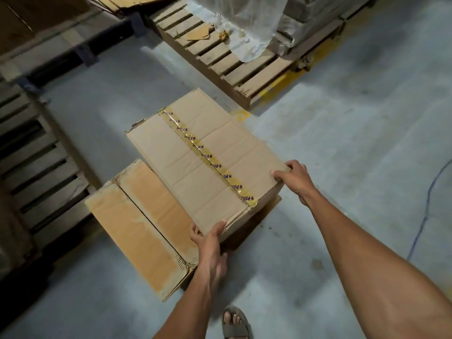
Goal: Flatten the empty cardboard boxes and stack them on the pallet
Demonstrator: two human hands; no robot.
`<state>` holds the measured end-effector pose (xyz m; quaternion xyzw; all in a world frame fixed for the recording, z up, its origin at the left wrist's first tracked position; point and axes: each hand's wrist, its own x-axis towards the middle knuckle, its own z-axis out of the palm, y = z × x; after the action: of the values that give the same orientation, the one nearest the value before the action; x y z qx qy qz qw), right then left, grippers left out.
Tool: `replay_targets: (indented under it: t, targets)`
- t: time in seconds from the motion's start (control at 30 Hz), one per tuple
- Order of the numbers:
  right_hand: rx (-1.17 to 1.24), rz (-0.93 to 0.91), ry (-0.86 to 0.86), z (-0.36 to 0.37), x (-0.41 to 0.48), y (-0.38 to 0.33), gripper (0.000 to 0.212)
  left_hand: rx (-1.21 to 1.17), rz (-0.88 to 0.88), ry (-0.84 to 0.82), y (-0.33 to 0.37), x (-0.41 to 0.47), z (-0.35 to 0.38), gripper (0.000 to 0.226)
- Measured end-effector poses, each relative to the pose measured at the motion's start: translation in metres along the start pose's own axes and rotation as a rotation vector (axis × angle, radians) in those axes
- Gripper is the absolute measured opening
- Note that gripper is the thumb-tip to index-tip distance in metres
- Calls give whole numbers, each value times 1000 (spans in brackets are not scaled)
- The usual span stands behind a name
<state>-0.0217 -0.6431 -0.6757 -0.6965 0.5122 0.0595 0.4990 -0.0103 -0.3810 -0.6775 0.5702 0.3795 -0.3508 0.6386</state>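
Note:
A brown cardboard box (195,162) with a strip of yellow printed tape down its top stands in the middle of the floor, still in box shape. My left hand (210,245) grips its near left corner, thumb on top. My right hand (293,177) grips its near right corner, fingers curled over the top edge. A second cardboard box (139,231), paler and with its seam split, lies against the taped box on its left. A wooden pallet (220,57) sits beyond the box, partly bare.
Plastic-wrapped goods (256,23) cover the far part of that pallet. Another wooden pallet (34,162) runs along the left edge. Flattened cardboard (117,3) lies at the top left. Grey concrete floor spreads to the right. My sandalled foot (236,322) is at the bottom.

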Motion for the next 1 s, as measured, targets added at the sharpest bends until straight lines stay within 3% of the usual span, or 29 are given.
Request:
replay_targets:
  t: [0.1, 0.23, 0.33, 0.47, 0.57, 0.8, 1.0]
  targets:
    - [85, -63, -4, 16, -16, -5, 46, 2, 36, 0, 16, 1, -21, 104]
    - [108, -150, 101, 32, -43, -28, 41, 72, 153, 35, 49, -3, -44, 75]
    - [112, -212, 152, 39, -70, -57, 46, 77, 289, 72, 91, -17, -54, 82]
    - [236, -231, 200, 53, -114, -94, 44, 121, 345, 39, 151, -48, -69, 60]
    - [292, -267, 244, 57, -150, -118, 41, 161, 358, 71, 172, -73, -92, 59]
    - [407, -405, 286, 57, -257, -169, 40, 225, 555, 24, 247, -166, -151, 55]
    - [573, -573, 296, 73, -395, -276, 39, 245, 824, -14, 362, -294, -237, 59]
